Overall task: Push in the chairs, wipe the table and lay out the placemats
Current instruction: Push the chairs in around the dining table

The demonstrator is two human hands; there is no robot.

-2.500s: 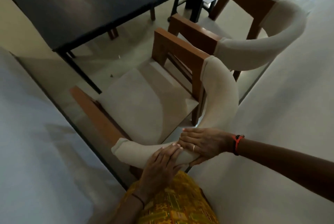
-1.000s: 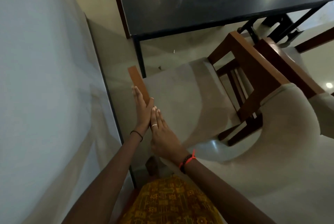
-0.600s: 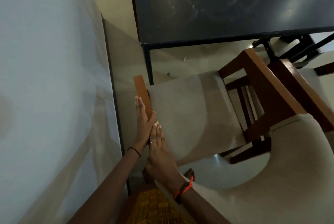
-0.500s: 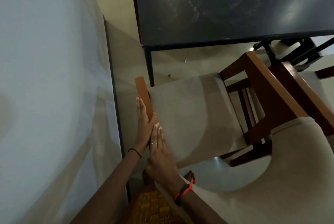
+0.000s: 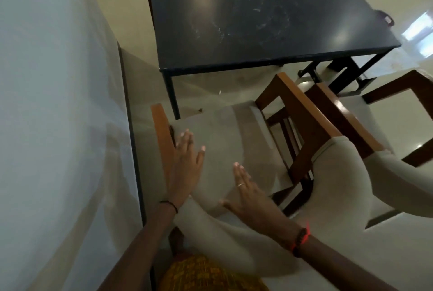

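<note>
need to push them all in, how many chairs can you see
2. The near chair stands just short of the table, at its left corner; the second chair stands close on its right, also not pushed in. Others may be hidden beyond the table.

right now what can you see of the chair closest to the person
The chair has a brown wooden frame with flat armrests, a beige padded seat and a curved beige backrest. It stands upright facing the dark table, not under it, beside a second chair. The left hand and right hand, both open, are over its seat.
</note>
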